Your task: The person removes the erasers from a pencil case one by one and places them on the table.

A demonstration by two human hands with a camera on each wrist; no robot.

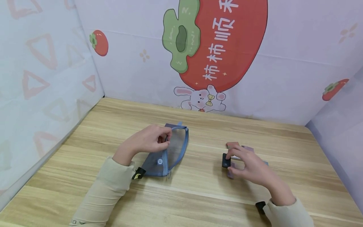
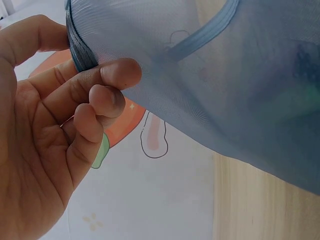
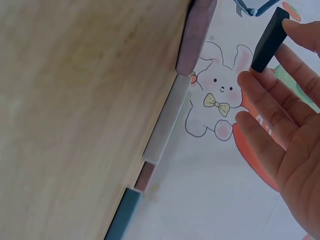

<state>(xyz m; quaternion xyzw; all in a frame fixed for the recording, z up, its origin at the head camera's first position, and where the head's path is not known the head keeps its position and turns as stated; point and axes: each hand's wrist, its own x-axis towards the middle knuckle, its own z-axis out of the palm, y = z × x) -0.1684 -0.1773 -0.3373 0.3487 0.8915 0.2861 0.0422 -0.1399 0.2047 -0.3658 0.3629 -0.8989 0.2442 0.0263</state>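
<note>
In the head view my left hand (image 1: 148, 138) pinches the zipped edge of a blue mesh pouch (image 1: 154, 164), whose mouth gapes toward the right. Through the mesh in the left wrist view, blurred dark and greenish shapes show inside the pouch (image 2: 240, 110). My right hand (image 1: 252, 165) holds a small black rectangular block (image 1: 226, 161) between thumb and fingertips. Seen from the right wrist, the black block (image 3: 270, 40) is tilted and raised off the table. Around and partly under that hand lie a red block (image 1: 232, 144), a purple block (image 1: 231, 174) and several others.
Along the tabletop in the right wrist view stand a whitish block (image 3: 167, 120), a brownish one (image 3: 145, 176) and a teal one (image 3: 123, 212). The wooden table (image 1: 198, 201) meets printed cloth walls (image 1: 136, 72) at the back and both sides.
</note>
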